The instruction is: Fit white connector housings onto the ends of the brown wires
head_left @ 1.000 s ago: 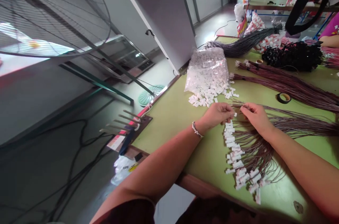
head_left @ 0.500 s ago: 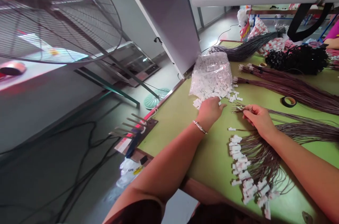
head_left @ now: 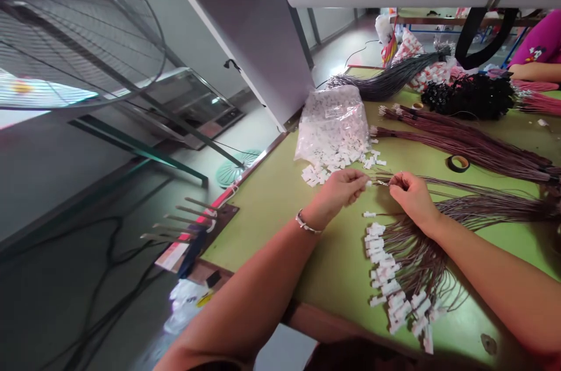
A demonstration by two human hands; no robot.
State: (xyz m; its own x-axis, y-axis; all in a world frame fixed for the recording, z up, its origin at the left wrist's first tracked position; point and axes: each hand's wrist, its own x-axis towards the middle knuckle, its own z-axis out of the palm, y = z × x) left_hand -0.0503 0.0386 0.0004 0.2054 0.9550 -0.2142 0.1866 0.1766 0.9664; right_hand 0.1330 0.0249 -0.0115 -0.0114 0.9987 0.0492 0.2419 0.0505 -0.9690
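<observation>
Between the fingertips of my left hand (head_left: 339, 191) is a small white connector housing (head_left: 369, 183). Facing it, my right hand (head_left: 409, 196) pinches brown wires near their bare metal ends (head_left: 382, 183); the ends point at the connector, and whether they touch it I cannot tell. Loose white connectors (head_left: 316, 172) spill from a clear plastic bag (head_left: 335, 120) just beyond my left hand. Below both hands lies a row of brown wires tipped with white connectors (head_left: 385, 266). More brown wires (head_left: 491, 210) stretch away to the right.
Further back lie reddish-brown wire bundles (head_left: 464, 146), a roll of black tape (head_left: 458, 163), a black heap (head_left: 468, 96) and dark grey wires (head_left: 390, 76). A metal-pronged rack (head_left: 197, 222) sits on the left table edge. Beyond it stands a fan (head_left: 87, 38). Another person's sleeve (head_left: 537, 41) shows at right.
My left hand has come back from the loose connectors toward my right hand, now with a white connector in its fingertips. My right hand keeps its pinch on the wires. The view has shifted rightward.
</observation>
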